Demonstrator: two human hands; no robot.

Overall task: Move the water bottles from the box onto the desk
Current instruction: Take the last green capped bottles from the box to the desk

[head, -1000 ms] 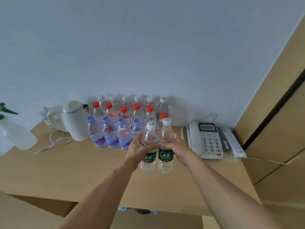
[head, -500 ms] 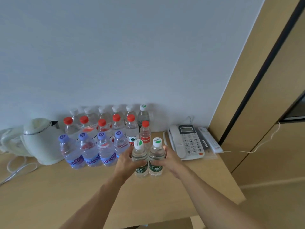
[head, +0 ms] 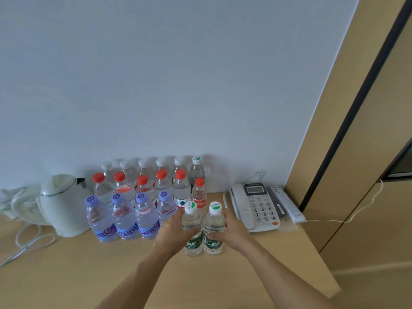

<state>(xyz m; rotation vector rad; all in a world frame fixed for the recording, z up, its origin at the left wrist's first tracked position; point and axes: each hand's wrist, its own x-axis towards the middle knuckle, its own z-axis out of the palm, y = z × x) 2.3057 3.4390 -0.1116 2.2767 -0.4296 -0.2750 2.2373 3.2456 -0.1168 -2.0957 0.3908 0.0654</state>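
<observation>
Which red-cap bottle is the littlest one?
The short red-cap bottle at the right end of the red row, just behind the two bottles being held. Its cap sits lower than the other red caps, and it wears a red label.

Clear glossy plastic bottles (head: pixel 193 228), matt wood-look desk (head: pixel 73 275).

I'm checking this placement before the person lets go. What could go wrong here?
1. The left hand and right hand each grip a clear green-labelled bottle; set down tilted, either might topple.
2. The purple-capped bottles stand close on the left and could be knocked.
3. The white desk telephone sits near the right hand and could be bumped.
</observation>
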